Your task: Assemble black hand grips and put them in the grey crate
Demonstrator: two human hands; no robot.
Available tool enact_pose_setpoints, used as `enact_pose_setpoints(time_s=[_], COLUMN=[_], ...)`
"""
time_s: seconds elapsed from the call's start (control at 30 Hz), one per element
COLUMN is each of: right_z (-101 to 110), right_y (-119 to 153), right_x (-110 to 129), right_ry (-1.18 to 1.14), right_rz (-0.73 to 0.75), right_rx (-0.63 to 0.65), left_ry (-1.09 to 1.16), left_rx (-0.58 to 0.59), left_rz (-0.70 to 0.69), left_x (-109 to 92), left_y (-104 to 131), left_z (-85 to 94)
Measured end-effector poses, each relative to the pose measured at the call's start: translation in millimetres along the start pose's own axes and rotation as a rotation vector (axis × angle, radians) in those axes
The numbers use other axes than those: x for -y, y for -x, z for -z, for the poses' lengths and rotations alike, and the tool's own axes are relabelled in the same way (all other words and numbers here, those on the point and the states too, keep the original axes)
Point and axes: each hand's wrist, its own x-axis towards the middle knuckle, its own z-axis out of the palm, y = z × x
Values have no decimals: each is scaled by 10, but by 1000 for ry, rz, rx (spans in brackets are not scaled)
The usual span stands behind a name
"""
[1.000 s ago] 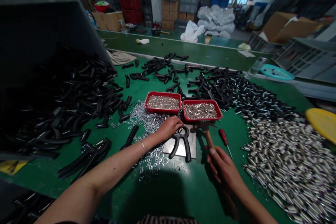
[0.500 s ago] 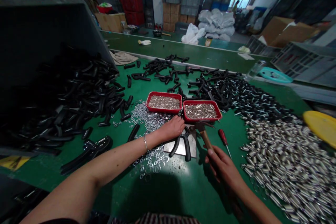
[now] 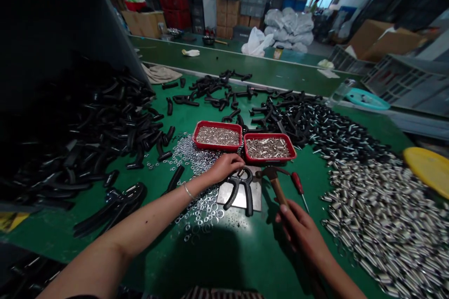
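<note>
My left hand [image 3: 227, 167] is closed, with thumb and fingertips pinched at the head of a black spring clamp [image 3: 249, 191]; the exact grip point is partly hidden. A small metal spring shows in the clamp's head. Its two handles spread toward me over a metal plate [image 3: 239, 202] on the green table. My right hand [image 3: 298, 224] is wrapped round the wooden handle of a claw hammer [image 3: 278, 187]. The hammer's head is just right of the clamp, apart from it. Two red trays [image 3: 218, 147] [image 3: 270, 160] of small metal pins stand behind my left hand.
Loose metal rings [image 3: 206, 212] lie left of the plate. A red screwdriver [image 3: 296, 181] is right of the hammer. Metal springs [image 3: 382, 215] are heaped at right, black clamp parts [image 3: 115, 135] at left in a tipped bin [image 3: 115, 23]. Another clamp [image 3: 119, 201] lies front left.
My left hand has shifted slightly left and down, uncovering more of the clamp's head and its spring. The hammer has moved slightly, its head now a little lower and further right.
</note>
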Motion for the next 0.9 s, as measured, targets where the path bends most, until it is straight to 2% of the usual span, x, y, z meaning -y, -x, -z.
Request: enact_pose_setpoints(time_s=[0.1,0.2,0.57,0.67,0.8,0.9], right_z=[-48,-93,-112,-112,-101,-55], right_y=[-13,-33,-83,-75,-57,-71], right_x=[-28,-79,-184,-177,-178,-132], right_ry=[-27,-71,-132,-133,-111,-43], right_rz=[4,18,11,9,24,36], right_rx=[6,0,9,10,18,18], left_ry=[-57,-134,-230,-438,-823,-840], left_rx=[-41,-33,-30,-23,23,22], left_rz=[-62,-97,-86,-164,-399,-411], left_x=[46,51,13,-44,-73,-39], left_y=[-13,-26,-10,18,61,83], left_z=[-52,-84,-135,-161,-205,-224])
